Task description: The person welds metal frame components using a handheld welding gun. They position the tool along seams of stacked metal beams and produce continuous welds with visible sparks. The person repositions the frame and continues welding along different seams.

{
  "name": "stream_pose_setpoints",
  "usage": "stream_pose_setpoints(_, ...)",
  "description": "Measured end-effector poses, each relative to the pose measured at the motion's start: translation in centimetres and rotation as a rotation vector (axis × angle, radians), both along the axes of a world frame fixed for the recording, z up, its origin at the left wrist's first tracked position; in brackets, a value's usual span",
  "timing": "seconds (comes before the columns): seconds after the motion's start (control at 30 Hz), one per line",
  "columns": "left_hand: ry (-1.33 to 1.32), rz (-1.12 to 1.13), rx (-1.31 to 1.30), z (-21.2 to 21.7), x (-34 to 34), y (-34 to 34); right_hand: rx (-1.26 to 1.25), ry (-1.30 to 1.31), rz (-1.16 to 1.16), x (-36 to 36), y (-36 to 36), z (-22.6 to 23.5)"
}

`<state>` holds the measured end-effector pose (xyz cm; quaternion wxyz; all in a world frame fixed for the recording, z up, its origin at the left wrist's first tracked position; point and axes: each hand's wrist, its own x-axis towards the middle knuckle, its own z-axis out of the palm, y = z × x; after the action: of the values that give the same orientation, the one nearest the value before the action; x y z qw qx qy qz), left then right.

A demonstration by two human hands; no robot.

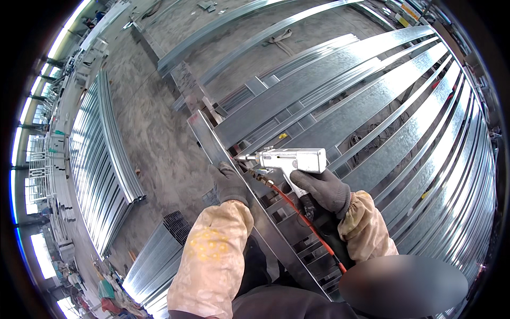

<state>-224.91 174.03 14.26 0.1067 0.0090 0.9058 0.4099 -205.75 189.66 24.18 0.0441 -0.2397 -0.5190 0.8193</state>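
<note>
My right hand (328,192), in a dark grey glove, is wrapped round the grip of a silver pistol-shaped rivet gun (295,158). The gun lies almost level, its narrow nose pointing left and reaching the long metal channel (210,139) in front of me. I cannot tell whether the tip touches the metal. My gloved left hand (229,183) grips the same channel just below the nose, its fingers partly hidden by the edge. A red hose (305,220) runs under the gun toward the lower right, past the bottom of its grip.
Long galvanised channels (366,103) fan out side by side to the right, with gaps between them. On the floor at left lies a stack of metal profiles (109,138). A shorter bundle (154,260) is at lower left. A strap (280,40) lies on the floor beyond.
</note>
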Motion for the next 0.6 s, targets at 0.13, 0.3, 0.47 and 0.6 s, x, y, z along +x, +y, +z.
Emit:
stream_pose_setpoints(0.13, 0.121, 0.025, 0.020, -0.9, -0.1, 0.1, 0.003, 0.030, -0.007, -0.3, -0.1, 0.5)
stream_pose_setpoints(0.3, 0.088, 0.019, 0.157, -4.4, -1.6, -1.0, -0.008, 0.007, 0.001, -0.3, -0.3, 0.0)
stream_pose_setpoints(0.47, -0.024, 0.023, 0.118, 0.7, 0.1, 0.6, 0.016, 0.025, 0.003, -0.4, -0.3, 0.4)
stream_pose_setpoints(0.6, -0.148, 0.016, 0.248, -0.4, -0.4, 0.2, 0.021, 0.001, 0.015, -0.4, -0.4, 0.4)
